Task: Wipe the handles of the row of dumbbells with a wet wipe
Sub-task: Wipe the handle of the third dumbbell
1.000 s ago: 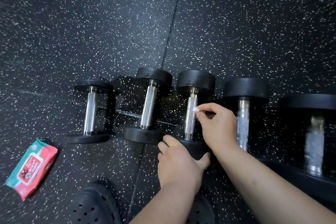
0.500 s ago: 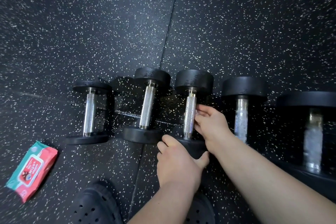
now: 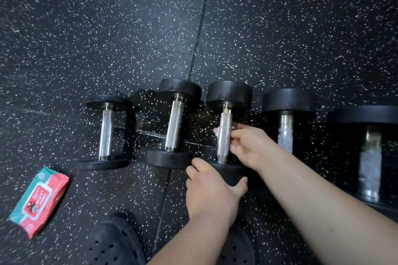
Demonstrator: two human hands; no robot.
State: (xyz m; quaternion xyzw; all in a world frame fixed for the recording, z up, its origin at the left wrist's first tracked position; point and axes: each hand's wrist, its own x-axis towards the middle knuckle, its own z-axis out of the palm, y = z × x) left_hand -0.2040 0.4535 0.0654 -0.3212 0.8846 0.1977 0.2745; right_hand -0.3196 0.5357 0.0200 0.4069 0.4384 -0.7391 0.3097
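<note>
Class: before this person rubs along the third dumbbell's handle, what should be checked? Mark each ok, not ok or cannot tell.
1. Left hand grips the third dumbbell by its near head: ok.
2. Right hand wraps its handle: ok.
3. Wet wipe sits between hand and handle: cannot tell; only a white scrap shows.
4. Wipes pack lies on the floor, left of the row: ok.
5. Fourth dumbbell has a speck-free handle: not ok, whitish specks.
</note>
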